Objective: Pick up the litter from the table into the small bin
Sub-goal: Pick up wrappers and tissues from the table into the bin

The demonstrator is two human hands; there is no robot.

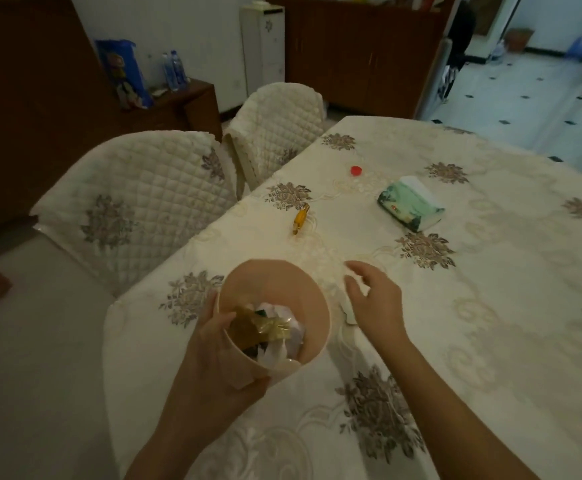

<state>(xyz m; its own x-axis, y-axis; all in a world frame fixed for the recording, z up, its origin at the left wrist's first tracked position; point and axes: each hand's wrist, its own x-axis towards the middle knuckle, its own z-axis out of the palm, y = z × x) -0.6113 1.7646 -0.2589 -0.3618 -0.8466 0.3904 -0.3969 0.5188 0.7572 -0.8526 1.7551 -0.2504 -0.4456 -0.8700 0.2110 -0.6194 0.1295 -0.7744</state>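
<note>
My left hand [213, 344] is wrapped around the near wall of the small bin [303, 285], a pale pink round tub held tilted toward me over the near left corner of the table [490, 341]. Inside it I see crumpled white paper and a gold foil wrapper [258, 325] bunched against the near side. My right hand [374, 299] hangs just right of the bin with its fingers loosely spread and nothing in them; a small whitish scrap [348, 311] lies on the cloth partly under that hand, though it is too blurred for me to say what it is.

Farther up the table, an orange-yellow wrapper [300, 220] lies on the cream floral tablecloth, well apart from the bin. Beyond it sits a red bottle cap [356, 170], and to its right a green-and-white tissue pack [411, 204] with a small red mark on its printed side; I cannot read any lettering there.

Two chairs with quilted covers [137, 206] stand along the left edge. On a dark cabinet behind them stand a blue printed bag [123, 71] and two water bottles [173, 69], labels illegible.
</note>
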